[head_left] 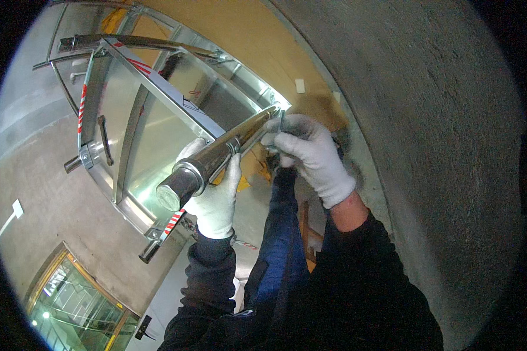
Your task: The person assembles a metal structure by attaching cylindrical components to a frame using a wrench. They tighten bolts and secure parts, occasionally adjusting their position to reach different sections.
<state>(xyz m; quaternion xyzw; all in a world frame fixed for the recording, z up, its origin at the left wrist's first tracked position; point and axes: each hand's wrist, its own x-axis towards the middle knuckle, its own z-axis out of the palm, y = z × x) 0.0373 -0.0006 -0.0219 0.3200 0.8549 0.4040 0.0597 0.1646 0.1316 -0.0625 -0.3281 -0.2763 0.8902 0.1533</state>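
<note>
A shiny metal tube (214, 158), with a wider collar by its near end, slants from the middle toward the frame's far corner. My left hand (214, 207), in a white glove, is wrapped around it from below; the fingertips show on both sides. To the right, my gloved right hand (316, 155) has thumb and fingers pinched together beside the tube's far end. Between them stands a thin metal piece (281, 121), too small to tell its exact kind. The tube lies along the edge of a metal frame (199, 120) with sheet panels.
A wrench (105, 140) rests on the frame's panel. Red-and-white striped tape marks several edges, and a tube stub (150, 251) juts out low. A concrete wall (451, 146) rises close on my right. A window (79, 301) shows at lower left; my legs (278, 251) are below.
</note>
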